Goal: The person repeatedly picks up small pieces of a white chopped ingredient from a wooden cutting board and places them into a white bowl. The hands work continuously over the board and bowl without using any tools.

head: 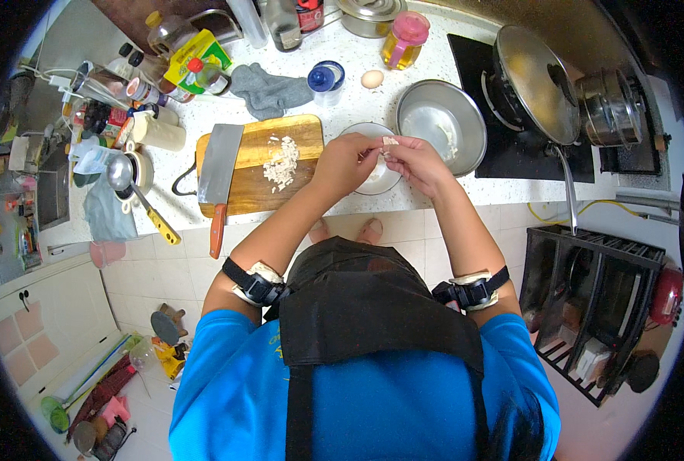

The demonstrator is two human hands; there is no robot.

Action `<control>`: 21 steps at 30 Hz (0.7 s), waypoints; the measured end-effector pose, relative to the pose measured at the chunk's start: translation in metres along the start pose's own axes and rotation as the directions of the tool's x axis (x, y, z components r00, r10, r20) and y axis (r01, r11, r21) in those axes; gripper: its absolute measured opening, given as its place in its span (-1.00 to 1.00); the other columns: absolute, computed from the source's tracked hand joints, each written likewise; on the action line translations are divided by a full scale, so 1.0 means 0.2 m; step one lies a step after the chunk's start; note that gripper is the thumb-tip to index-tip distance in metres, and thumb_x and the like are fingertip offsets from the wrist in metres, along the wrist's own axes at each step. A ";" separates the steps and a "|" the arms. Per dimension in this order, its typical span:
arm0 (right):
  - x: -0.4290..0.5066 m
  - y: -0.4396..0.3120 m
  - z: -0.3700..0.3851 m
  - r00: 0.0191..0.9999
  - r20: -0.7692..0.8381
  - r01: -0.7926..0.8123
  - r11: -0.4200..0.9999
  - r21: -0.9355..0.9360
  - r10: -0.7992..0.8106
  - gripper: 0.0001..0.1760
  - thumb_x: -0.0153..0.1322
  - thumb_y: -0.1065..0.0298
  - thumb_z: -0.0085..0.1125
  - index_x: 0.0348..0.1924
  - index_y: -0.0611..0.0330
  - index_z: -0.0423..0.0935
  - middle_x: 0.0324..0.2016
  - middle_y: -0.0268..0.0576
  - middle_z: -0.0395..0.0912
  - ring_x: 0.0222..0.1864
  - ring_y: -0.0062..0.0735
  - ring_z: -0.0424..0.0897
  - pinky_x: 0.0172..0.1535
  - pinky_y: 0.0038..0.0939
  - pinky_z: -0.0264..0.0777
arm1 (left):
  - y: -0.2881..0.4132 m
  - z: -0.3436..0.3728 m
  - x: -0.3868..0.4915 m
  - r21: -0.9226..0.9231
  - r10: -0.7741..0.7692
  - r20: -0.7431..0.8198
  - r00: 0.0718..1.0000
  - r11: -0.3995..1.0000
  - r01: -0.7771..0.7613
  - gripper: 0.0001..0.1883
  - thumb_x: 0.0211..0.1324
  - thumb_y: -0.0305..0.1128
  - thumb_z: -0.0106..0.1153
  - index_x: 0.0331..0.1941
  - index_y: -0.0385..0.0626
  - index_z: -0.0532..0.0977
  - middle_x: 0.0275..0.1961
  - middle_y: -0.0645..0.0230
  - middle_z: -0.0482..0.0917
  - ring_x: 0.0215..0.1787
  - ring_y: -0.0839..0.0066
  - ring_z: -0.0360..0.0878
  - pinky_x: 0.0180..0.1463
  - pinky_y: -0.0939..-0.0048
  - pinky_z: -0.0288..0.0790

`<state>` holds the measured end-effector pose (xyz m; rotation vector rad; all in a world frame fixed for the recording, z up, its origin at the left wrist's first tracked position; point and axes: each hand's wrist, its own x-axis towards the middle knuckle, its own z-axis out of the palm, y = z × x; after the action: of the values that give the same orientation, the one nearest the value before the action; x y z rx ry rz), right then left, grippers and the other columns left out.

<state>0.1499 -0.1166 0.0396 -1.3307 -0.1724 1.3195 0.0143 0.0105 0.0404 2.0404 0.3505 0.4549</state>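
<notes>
My left hand [350, 161] and my right hand [418, 164] meet fingertip to fingertip over a white bowl [370, 188]. Between them they pinch a small pale piece of food [389, 140], part of it showing above the right fingers. The hands hide much of the bowl's inside. Left of the bowl lies a wooden cutting board [252, 193] bearing a heap of chopped pale food [282, 163]. A cleaver [221, 167] with an orange handle rests across the board's left side. Right of my hands stands a metal basin [474, 138] with liquid and a pale scrap inside.
Behind the bowl are an egg [372, 79], a blue-lidded jar [325, 86], a pink-lidded oil jug [405, 43] and a grey cloth [267, 92]. A lidded pan [535, 86] stands on the black cooktop at right, its handle jutting forward. A ladle [140, 193] overhangs the counter's left front edge.
</notes>
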 end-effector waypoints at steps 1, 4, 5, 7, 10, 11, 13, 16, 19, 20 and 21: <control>0.00 0.01 -0.01 1.000 -0.006 0.006 1.000 0.011 -0.006 -0.74 0.42 0.40 0.18 -0.05 0.25 0.59 -0.26 -0.34 0.62 -0.28 -0.69 0.54 -0.15 -0.64 0.46 | 0.00 0.01 0.00 0.027 0.005 0.002 1.000 1.000 -0.005 -0.82 0.12 -0.44 0.20 -0.20 -0.21 0.63 -0.33 0.15 0.65 -0.39 0.38 0.64 -0.28 0.40 0.52; -0.01 0.03 -0.02 1.000 -0.025 -0.008 1.000 0.013 0.008 -0.74 0.42 0.39 0.17 -0.05 0.25 0.60 -0.26 -0.34 0.61 -0.28 -0.69 0.53 -0.15 -0.64 0.45 | 0.01 0.04 0.01 0.093 -0.012 -0.011 1.000 0.996 0.013 -0.84 0.10 -0.43 0.22 -0.24 -0.21 0.62 -0.38 0.15 0.63 -0.42 0.35 0.62 -0.32 0.38 0.50; -0.02 0.03 -0.03 0.999 -0.031 -0.010 1.000 0.010 0.010 -0.74 0.42 0.39 0.17 -0.05 0.26 0.60 -0.26 -0.34 0.61 -0.29 -0.69 0.53 -0.15 -0.64 0.45 | 0.01 0.04 0.01 0.106 -0.037 -0.027 0.999 0.994 0.040 -0.83 0.09 -0.42 0.23 -0.24 -0.21 0.62 -0.39 0.16 0.62 -0.43 0.35 0.62 -0.33 0.37 0.50; -0.03 0.03 -0.03 0.999 -0.042 -0.016 1.000 0.003 0.016 -0.74 0.42 0.40 0.16 -0.04 0.26 0.60 -0.25 -0.34 0.62 -0.29 -0.69 0.52 -0.16 -0.64 0.45 | 0.02 0.04 0.01 0.152 -0.069 -0.038 0.997 0.986 0.074 -0.83 0.08 -0.40 0.25 -0.25 -0.20 0.62 -0.41 0.17 0.62 -0.43 0.33 0.62 -0.33 0.36 0.49; -0.04 0.02 -0.04 1.000 -0.025 -0.012 1.000 0.026 0.012 -0.73 0.44 0.40 0.16 -0.02 0.27 0.59 -0.31 -0.40 0.60 -0.34 -0.74 0.52 -0.22 -0.72 0.46 | 0.02 0.02 0.00 0.235 -0.087 -0.006 0.996 0.968 0.086 -0.80 0.06 -0.39 0.27 -0.22 -0.19 0.62 -0.39 0.18 0.63 -0.42 0.31 0.62 -0.31 0.36 0.50; -0.04 0.02 -0.03 0.999 -0.040 -0.019 1.000 0.021 0.020 -0.73 0.44 0.41 0.16 -0.02 0.27 0.59 -0.31 -0.40 0.60 -0.34 -0.73 0.52 -0.21 -0.71 0.46 | 0.02 0.01 0.00 0.256 -0.094 0.012 0.996 0.963 0.088 -0.79 0.06 -0.38 0.28 -0.21 -0.19 0.62 -0.37 0.17 0.63 -0.42 0.31 0.62 -0.30 0.36 0.50; -0.05 0.02 -0.03 0.999 -0.048 -0.019 1.000 0.017 0.020 -0.73 0.43 0.41 0.16 -0.02 0.26 0.59 -0.31 -0.39 0.60 -0.33 -0.72 0.53 -0.20 -0.70 0.46 | 0.03 0.01 -0.01 0.239 -0.079 0.016 0.997 0.968 0.073 -0.77 0.06 -0.40 0.28 -0.18 -0.18 0.61 -0.31 0.16 0.64 -0.38 0.29 0.63 -0.28 0.35 0.50; -0.05 0.03 -0.02 0.999 -0.043 0.013 0.998 -0.069 -0.016 -0.71 0.42 0.40 0.19 -0.01 0.26 0.59 -0.28 -0.36 0.61 -0.32 -0.70 0.52 -0.17 -0.66 0.44 | 0.05 0.02 -0.02 0.152 0.013 -0.023 1.000 0.988 -0.009 -0.76 0.08 -0.46 0.25 -0.12 -0.18 0.61 -0.22 0.14 0.64 -0.29 0.26 0.64 -0.22 0.34 0.51; -0.05 0.03 -0.02 0.999 0.010 0.034 0.967 -0.254 -0.032 -0.70 0.38 0.35 0.21 -0.06 0.29 0.62 -0.22 -0.30 0.63 -0.22 -0.62 0.56 -0.13 -0.57 0.45 | 0.04 0.01 -0.01 0.146 0.144 -0.008 0.990 0.979 -0.141 -0.75 0.10 -0.53 0.20 -0.09 -0.17 0.61 -0.15 0.13 0.63 -0.20 0.24 0.64 -0.17 0.34 0.52; -0.05 0.03 -0.02 0.999 0.032 0.040 0.958 -0.285 -0.032 -0.69 0.37 0.34 0.22 -0.07 0.29 0.62 -0.23 -0.30 0.64 -0.23 -0.62 0.56 -0.14 -0.56 0.45 | 0.03 0.01 -0.01 0.157 0.171 0.026 0.985 0.972 -0.173 -0.75 0.11 -0.55 0.18 -0.09 -0.16 0.61 -0.14 0.13 0.63 -0.19 0.23 0.64 -0.16 0.34 0.52; -0.04 0.02 -0.03 0.999 0.046 0.042 0.946 -0.322 -0.029 -0.68 0.36 0.33 0.23 -0.07 0.29 0.62 -0.25 -0.30 0.64 -0.25 -0.62 0.55 -0.15 -0.56 0.45 | 0.02 0.00 -0.01 0.167 0.198 0.061 0.978 0.964 -0.205 -0.74 0.11 -0.57 0.17 -0.09 -0.16 0.61 -0.14 0.13 0.63 -0.17 0.22 0.64 -0.15 0.34 0.52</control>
<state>0.1480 -0.1275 0.0394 -1.5673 -0.4550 1.3267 0.0135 0.0076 0.0442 2.2636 0.1599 0.5180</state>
